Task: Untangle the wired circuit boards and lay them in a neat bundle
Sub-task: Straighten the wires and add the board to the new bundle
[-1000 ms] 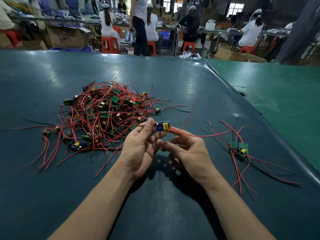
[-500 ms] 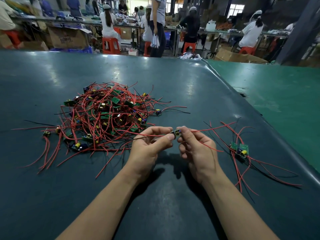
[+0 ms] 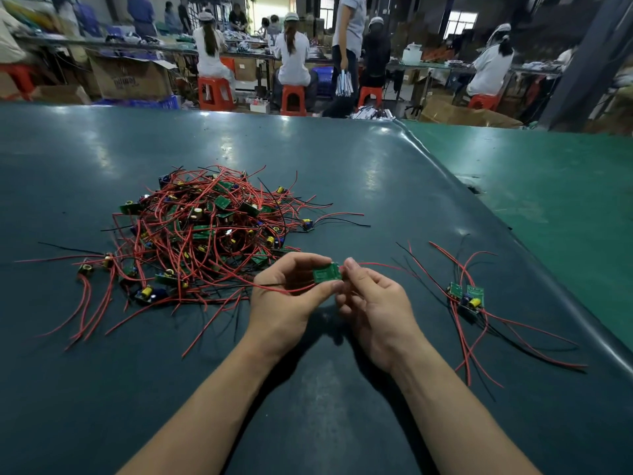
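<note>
A tangled heap of small green circuit boards with red and black wires lies on the dark green table, left of centre. My left hand pinches one green circuit board between thumb and fingers, its flat green face turned up. My right hand pinches the board's right end, where its red wires trail off to the right. A red wire also runs left under my left hand. To the right, a small bundle of boards lies with its wires spread toward the table's edge.
The table's rounded right edge borders a lighter green surface. Beyond the far edge, several people sit on orange stools at workbenches, one person walks past, and cardboard boxes stand on the floor.
The board between my fingers has turned so its flat green face shows. Both hands stay close together in front of the heap. A person in the background has walked to the right.
</note>
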`<state>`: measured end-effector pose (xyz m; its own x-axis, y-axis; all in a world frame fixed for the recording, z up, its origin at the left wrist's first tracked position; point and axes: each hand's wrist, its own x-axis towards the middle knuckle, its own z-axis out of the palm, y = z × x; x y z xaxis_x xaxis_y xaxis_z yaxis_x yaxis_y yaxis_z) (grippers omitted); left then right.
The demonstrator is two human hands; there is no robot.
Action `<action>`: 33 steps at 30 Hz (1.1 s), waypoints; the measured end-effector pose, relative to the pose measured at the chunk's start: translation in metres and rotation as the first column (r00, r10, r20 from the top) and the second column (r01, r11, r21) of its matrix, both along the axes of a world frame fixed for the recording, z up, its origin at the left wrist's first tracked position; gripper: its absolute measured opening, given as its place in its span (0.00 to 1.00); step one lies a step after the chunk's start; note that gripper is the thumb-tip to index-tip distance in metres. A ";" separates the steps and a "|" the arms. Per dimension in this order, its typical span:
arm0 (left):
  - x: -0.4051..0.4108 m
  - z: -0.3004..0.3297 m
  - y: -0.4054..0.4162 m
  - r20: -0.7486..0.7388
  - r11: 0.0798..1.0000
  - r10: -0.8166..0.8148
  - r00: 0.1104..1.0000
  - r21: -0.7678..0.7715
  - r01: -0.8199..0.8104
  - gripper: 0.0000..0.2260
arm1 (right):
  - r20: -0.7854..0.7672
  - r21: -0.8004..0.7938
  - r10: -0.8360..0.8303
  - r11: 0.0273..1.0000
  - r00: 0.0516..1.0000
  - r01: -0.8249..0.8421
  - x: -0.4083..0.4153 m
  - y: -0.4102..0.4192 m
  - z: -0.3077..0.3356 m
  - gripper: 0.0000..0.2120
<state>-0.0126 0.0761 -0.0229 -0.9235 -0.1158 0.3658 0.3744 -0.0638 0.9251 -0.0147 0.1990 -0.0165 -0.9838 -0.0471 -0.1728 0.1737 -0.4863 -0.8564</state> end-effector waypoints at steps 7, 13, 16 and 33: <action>0.002 0.001 -0.001 0.027 0.998 -0.044 0.999 -0.038 0.045 0.14 | -0.106 0.077 -0.007 0.997 0.994 0.015 -0.004 0.010 0.002 0.06; 0.003 0.002 0.001 0.057 0.999 0.004 0.998 -0.032 -0.002 0.13 | -0.145 0.154 -0.073 0.983 0.987 0.095 -0.005 0.010 -0.002 0.07; 0.002 0.003 0.002 0.065 0.999 0.034 0.997 -0.036 -0.032 0.13 | -0.169 0.162 -0.217 0.956 0.961 0.245 -0.009 0.017 -0.001 0.09; 0.006 0.006 0.001 0.046 0.999 0.006 0.999 0.037 -0.008 0.13 | -0.083 -0.137 -0.513 0.855 0.855 0.500 -0.016 0.033 0.003 0.18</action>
<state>-0.0070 0.0767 -0.0171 -0.9382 -0.1352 0.3185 0.3323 -0.0959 0.9383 -0.0305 0.2323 -0.0132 -0.8886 0.4511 -0.0826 -0.2156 -0.5699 -0.7929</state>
